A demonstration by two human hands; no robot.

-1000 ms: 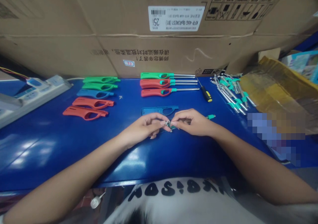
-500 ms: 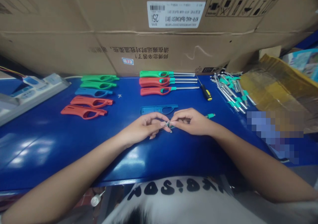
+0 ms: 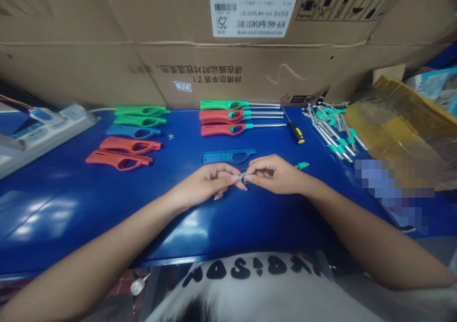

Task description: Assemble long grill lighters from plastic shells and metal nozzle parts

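Observation:
My left hand [image 3: 209, 182] and my right hand [image 3: 273, 174] meet at their fingertips on a small metal and teal part [image 3: 243, 176]. The fingers hide most of it. A thin metal rod with a teal end [image 3: 302, 166] runs out behind my right hand. Just above my hands lies a blue lighter shell [image 3: 228, 156]. Farther back are three assembled long lighters, the nearest a red one [image 3: 221, 130]. Several loose red, green and blue shells lie to the left, including a red shell [image 3: 119, 160].
A yellow-handled screwdriver [image 3: 296, 132] and a heap of metal rods with teal collars [image 3: 332, 131] lie on the blue workbench [image 3: 107, 207]. Cardboard boxes [image 3: 214, 69] wall the far edge. A white power strip [image 3: 46, 134] sits at left; brown packaging [image 3: 385, 117] at right.
The view has tilted slightly, so the bench sits a little higher in the picture. My hands stay pinched together on the small part, with no clear change in their grip.

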